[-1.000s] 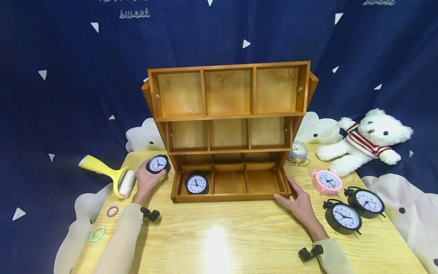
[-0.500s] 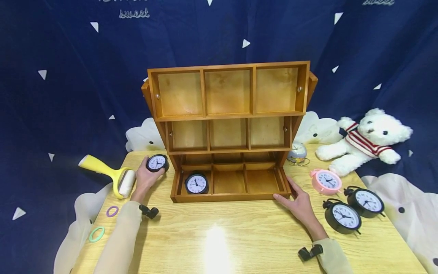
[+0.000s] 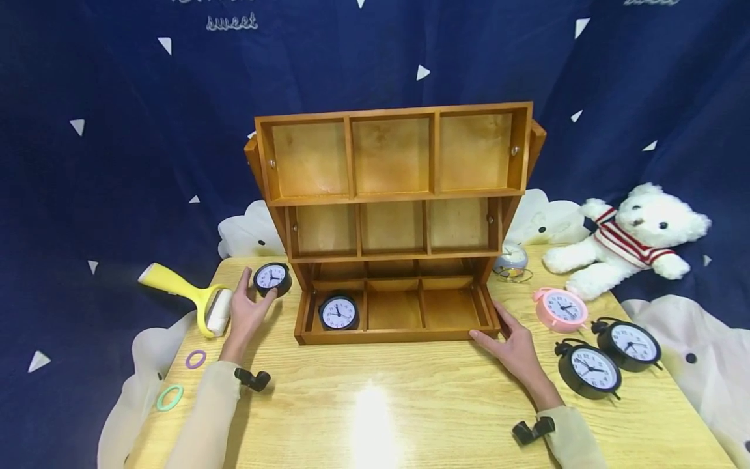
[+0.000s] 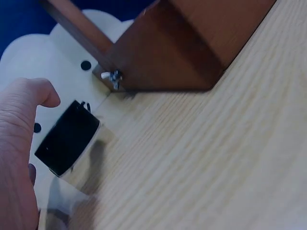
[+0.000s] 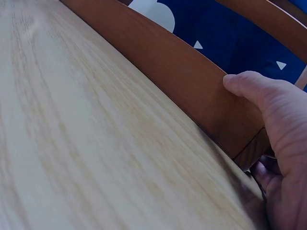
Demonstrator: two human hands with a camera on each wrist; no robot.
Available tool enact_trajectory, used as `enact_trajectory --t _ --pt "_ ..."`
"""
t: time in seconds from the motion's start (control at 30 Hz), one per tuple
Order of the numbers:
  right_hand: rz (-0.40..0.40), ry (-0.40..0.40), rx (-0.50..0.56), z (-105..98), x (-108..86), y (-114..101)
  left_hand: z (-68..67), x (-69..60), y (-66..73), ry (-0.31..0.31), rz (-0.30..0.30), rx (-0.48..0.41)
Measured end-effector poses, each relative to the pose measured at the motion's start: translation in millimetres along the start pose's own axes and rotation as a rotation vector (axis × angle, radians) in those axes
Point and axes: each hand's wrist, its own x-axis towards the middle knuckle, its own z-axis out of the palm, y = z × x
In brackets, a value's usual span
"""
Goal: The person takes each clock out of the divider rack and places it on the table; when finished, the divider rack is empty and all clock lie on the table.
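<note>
A round black alarm clock [image 3: 272,279] with a white dial stands on the table, left of the wooden tiered organizer box [image 3: 395,338]. My left hand [image 3: 246,319] is just beside that clock, thumb and fingers spread apart. In the left wrist view a gap shows between the thumb [image 4: 45,93] and the dark clock [image 4: 69,139]. My right hand [image 3: 512,352] holds the box's front right corner, thumb [image 5: 244,82] against the front panel [image 5: 192,79] and fingers around the side. Another black clock [image 3: 338,313] lies in the bottom tier's left compartment.
Right of the box are a pink alarm clock [image 3: 560,309], two black alarm clocks [image 3: 588,371], a pale clock [image 3: 512,257] and a white teddy bear [image 3: 635,238]. At left lie a yellow-handled roller [image 3: 187,290], a purple ring [image 3: 196,359] and a green ring [image 3: 170,397].
My left hand has let go of the black clock and drawn back slightly toward me, its fingers spreading. The clock stays beside the box. My right hand keeps its place on the corner.
</note>
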Motion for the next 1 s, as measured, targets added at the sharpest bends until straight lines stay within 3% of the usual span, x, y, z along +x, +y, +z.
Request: enact_trajectory --t 0.3,0.47,0.6,0.7,0.83,1.0 --pt "-0.015 0.003 0.007 -2 0.0 3 0.9 -22.2 19.8 -0.004 0.068 -0.011" --pt "-0.032 0.008 0.019 -1 2.0 5 9.7 -39.1 41.2 0.091 0.139 -0.043" --pt "-0.037 -0.002 0.034 -3 -2.8 -24 20.0 -58.8 58.8 0.197 0.212 -0.051" --pt "-0.029 -0.011 0.047 -5 -7.3 -46 29.5 -74.2 69.6 0.222 0.257 -0.037" --pt "-0.014 -0.014 0.048 -5 -7.9 -46 41.8 -88.9 81.7 0.152 0.270 0.013" --pt "-0.006 -0.013 0.035 -6 -9.0 -45 53.5 -95.8 93.8 -0.030 0.211 0.113"
